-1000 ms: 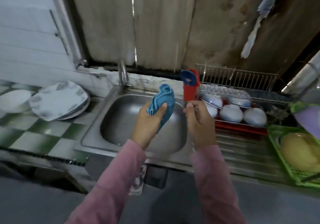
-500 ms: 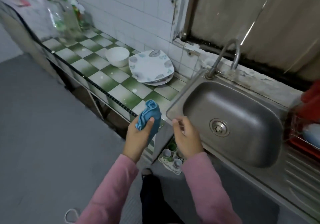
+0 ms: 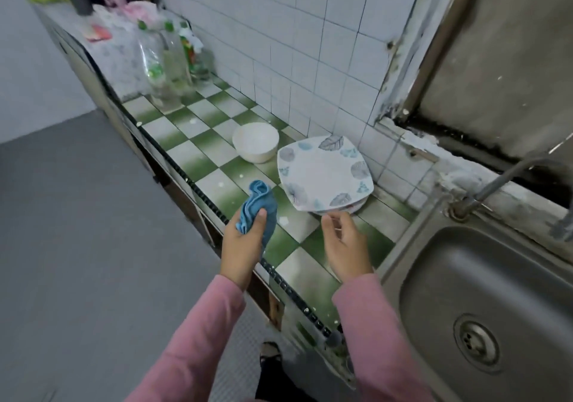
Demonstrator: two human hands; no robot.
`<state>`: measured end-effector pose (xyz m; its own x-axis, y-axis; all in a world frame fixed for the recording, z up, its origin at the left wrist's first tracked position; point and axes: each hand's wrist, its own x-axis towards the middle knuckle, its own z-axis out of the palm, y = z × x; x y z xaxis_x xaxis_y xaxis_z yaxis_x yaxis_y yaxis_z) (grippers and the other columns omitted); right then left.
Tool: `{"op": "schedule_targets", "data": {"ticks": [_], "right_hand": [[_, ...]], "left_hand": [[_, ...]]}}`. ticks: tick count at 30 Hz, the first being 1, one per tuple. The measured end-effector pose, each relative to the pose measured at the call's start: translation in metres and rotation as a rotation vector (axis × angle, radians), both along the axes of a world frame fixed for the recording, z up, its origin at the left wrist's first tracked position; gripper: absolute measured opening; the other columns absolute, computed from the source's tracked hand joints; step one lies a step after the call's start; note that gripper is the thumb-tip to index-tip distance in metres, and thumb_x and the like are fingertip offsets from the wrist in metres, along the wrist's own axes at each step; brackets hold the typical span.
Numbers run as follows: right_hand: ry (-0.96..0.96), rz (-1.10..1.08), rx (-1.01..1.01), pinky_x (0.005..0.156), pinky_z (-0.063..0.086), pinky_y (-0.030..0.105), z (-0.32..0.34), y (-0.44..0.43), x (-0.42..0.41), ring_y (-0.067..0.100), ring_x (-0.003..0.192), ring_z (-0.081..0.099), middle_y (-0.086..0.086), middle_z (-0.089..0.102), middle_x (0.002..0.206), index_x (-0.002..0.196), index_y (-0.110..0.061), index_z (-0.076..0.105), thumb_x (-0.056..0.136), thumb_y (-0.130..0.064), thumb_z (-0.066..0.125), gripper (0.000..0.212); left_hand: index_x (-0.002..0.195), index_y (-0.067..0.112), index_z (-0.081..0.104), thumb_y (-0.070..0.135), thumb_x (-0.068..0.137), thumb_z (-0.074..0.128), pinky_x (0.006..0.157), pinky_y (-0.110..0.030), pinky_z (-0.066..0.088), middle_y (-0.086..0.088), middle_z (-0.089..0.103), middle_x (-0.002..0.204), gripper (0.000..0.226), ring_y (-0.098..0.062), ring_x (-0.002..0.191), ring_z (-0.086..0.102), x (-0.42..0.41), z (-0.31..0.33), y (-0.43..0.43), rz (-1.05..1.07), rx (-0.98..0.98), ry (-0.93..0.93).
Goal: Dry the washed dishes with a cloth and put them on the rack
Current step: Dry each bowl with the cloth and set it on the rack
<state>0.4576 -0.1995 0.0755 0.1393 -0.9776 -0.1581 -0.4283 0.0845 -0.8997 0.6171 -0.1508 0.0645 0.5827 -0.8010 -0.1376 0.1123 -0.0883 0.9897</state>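
Note:
A stack of square white plates (image 3: pixel 324 174) with leaf prints lies on the green-and-white checked counter (image 3: pixel 217 184), near the tiled wall. A white bowl (image 3: pixel 255 141) stands upside down just left of the stack. My left hand (image 3: pixel 245 240) grips a bunched blue cloth (image 3: pixel 259 204) over the counter's front edge. My right hand (image 3: pixel 344 243) is open, its fingertips at the near edge of the plate stack, just short of touching. The rack is out of view.
A steel sink (image 3: pixel 483 308) with a tap (image 3: pixel 496 181) lies to the right. Several clear plastic bottles (image 3: pixel 167 63) stand at the far end of the counter. Grey floor (image 3: pixel 77 231) spreads to the left.
The view has swung left from the sink and rack to the counter. Both hands have moved toward the plate stack, the cloth still in the left hand.

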Motion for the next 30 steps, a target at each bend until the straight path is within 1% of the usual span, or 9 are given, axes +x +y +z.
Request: {"op": "schedule_targets", "data": {"ticks": [3,10,13,17,19,21,24,27,30], "right_hand": [[-0.032,-0.039,0.048,0.080,0.036,0.023,0.000,-0.041,0.020,0.016,0.099,0.054,0.000,0.059,0.108,0.111,-0.018,0.056,0.103,-0.030,0.048,0.016],[-0.008,-0.089,0.146,0.084,0.034,0.025,-0.017,-0.122,0.079,0.016,0.101,0.050,-0.003,0.054,0.115,0.129,-0.017,0.049,0.103,-0.031,0.045,0.029],[-0.006,-0.108,0.222,0.088,0.036,0.028,-0.032,-0.152,0.111,0.018,0.106,0.051,-0.003,0.053,0.117,0.131,-0.019,0.047,0.104,-0.033,0.044,0.031],[-0.053,-0.180,0.353,0.104,0.044,0.045,-0.057,-0.193,0.170,0.026,0.115,0.057,0.003,0.059,0.125,0.130,-0.019,0.049,0.100,-0.035,0.046,0.033],[-0.049,-0.229,0.425,0.106,0.044,0.048,-0.067,-0.209,0.200,0.028,0.114,0.057,0.004,0.059,0.124,0.127,-0.022,0.049,0.098,-0.036,0.046,0.033],[-0.052,-0.268,0.482,0.106,0.044,0.049,-0.081,-0.226,0.227,0.031,0.116,0.056,0.009,0.058,0.127,0.126,-0.022,0.049,0.095,-0.038,0.045,0.035],[-0.042,-0.337,0.541,0.104,0.045,0.053,-0.099,-0.250,0.261,0.035,0.117,0.056,0.014,0.057,0.127,0.125,-0.015,0.049,0.089,-0.039,0.045,0.043],[-0.098,-0.425,0.598,0.099,0.051,0.051,-0.101,-0.268,0.287,0.034,0.111,0.060,0.012,0.057,0.104,0.123,-0.010,0.050,0.095,-0.036,0.052,0.038],[-0.182,-0.498,0.733,0.089,0.055,0.043,-0.107,-0.283,0.303,0.032,0.108,0.061,0.017,0.059,0.116,0.141,-0.010,0.042,0.097,-0.040,0.055,0.055]], "left_hand": [[0.106,0.032,0.062,0.023,0.098,0.058,0.086,-0.032,0.053,0.004,0.069,0.105,0.014,-0.013,0.096,0.065,0.026,0.002,-0.040,0.019,0.007,-0.015],[0.117,0.027,0.059,0.023,0.099,0.055,0.077,-0.031,0.053,-0.002,0.067,0.107,0.019,-0.019,0.096,0.063,0.091,-0.005,-0.113,0.047,0.057,-0.001],[0.120,0.021,0.060,0.024,0.099,0.056,0.082,-0.037,0.053,-0.007,0.067,0.111,0.022,-0.025,0.100,0.063,0.126,-0.013,-0.142,0.048,0.089,0.007],[0.124,0.015,0.059,0.026,0.099,0.056,0.082,-0.038,0.051,-0.010,0.066,0.112,0.028,-0.026,0.097,0.062,0.179,-0.026,-0.182,0.031,0.135,-0.034],[0.127,0.012,0.059,0.027,0.099,0.055,0.083,-0.046,0.052,-0.017,0.066,0.115,0.032,-0.024,0.089,0.058,0.204,-0.028,-0.200,0.004,0.177,-0.032],[0.132,0.012,0.056,0.027,0.100,0.054,0.091,-0.054,0.050,-0.017,0.064,0.117,0.035,-0.024,0.091,0.057,0.228,-0.027,-0.219,-0.041,0.201,-0.017],[0.135,0.014,0.055,0.025,0.100,0.054,0.092,-0.049,0.050,-0.009,0.064,0.118,0.036,-0.024,0.100,0.060,0.262,-0.027,-0.246,-0.103,0.189,-0.037],[0.132,0.015,0.056,0.025,0.100,0.054,0.093,-0.036,0.050,-0.004,0.064,0.118,0.034,-0.021,0.104,0.060,0.290,-0.033,-0.271,-0.185,0.191,-0.069],[0.127,0.017,0.057,0.024,0.100,0.055,0.090,-0.031,0.047,-0.002,0.063,0.114,0.028,-0.019,0.102,0.059,0.307,-0.037,-0.292,-0.290,0.200,-0.097]]}}
